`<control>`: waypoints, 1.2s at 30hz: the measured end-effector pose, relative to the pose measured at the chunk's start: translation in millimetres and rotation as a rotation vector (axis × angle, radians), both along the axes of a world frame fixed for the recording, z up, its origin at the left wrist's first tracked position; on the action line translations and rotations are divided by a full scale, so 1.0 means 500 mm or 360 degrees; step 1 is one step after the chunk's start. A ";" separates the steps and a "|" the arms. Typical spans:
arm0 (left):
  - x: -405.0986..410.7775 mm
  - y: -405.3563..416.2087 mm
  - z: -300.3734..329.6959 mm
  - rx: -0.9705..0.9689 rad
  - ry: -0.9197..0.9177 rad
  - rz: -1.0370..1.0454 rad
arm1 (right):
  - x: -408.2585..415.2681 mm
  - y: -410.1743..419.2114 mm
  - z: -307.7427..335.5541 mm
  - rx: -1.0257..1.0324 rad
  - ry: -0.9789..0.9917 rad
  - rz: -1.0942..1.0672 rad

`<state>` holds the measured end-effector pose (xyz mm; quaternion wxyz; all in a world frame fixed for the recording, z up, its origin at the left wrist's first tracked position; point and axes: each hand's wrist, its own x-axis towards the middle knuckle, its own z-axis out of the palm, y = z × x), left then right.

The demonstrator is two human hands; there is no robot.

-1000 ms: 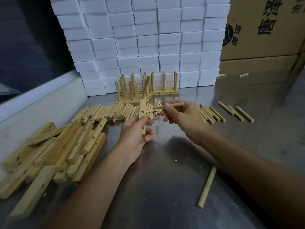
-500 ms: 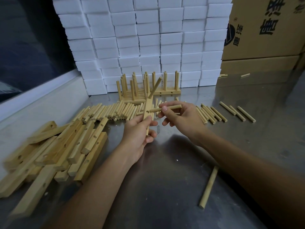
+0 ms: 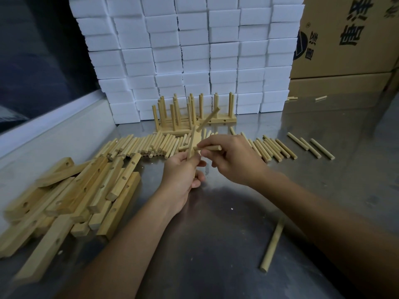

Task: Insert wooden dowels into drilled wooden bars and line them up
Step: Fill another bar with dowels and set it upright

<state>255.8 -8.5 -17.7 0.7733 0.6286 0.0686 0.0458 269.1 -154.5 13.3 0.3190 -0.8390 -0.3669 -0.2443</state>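
Dowel now pushed closer into the bar.
Left hand (image 3: 183, 171) grips the bar (image 3: 191, 143); right hand (image 3: 233, 159) pinches the dowel (image 3: 210, 148), seemingly seated.

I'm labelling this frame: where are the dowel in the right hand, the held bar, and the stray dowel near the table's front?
Dowel (image 3: 212, 147), head view, mid-shaft.
Bar (image 3: 191, 143), head view, narrow edge.
Stray dowel (image 3: 272, 244), head view, mid-shaft.

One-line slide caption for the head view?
Left hand holds a bar; right hand pushes in a dowel.
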 end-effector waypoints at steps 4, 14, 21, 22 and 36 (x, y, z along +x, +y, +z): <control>-0.004 -0.001 0.001 0.0079 -0.0055 -0.0019 | 0.005 0.003 -0.003 0.0260 0.0244 -0.0052; -0.015 -0.009 0.000 0.0229 -0.0116 -0.0062 | 0.003 0.011 -0.004 0.0515 0.0192 -0.0142; -0.013 -0.007 -0.001 0.0261 -0.0100 -0.0019 | 0.013 0.007 -0.018 0.0541 0.0323 -0.0127; -0.013 -0.007 -0.001 0.0265 -0.0101 -0.0017 | 0.014 0.007 -0.019 0.0547 0.0330 -0.0107; -0.020 0.000 0.028 -0.0113 0.0031 -0.0282 | 0.022 0.011 -0.020 0.0621 0.0321 -0.0175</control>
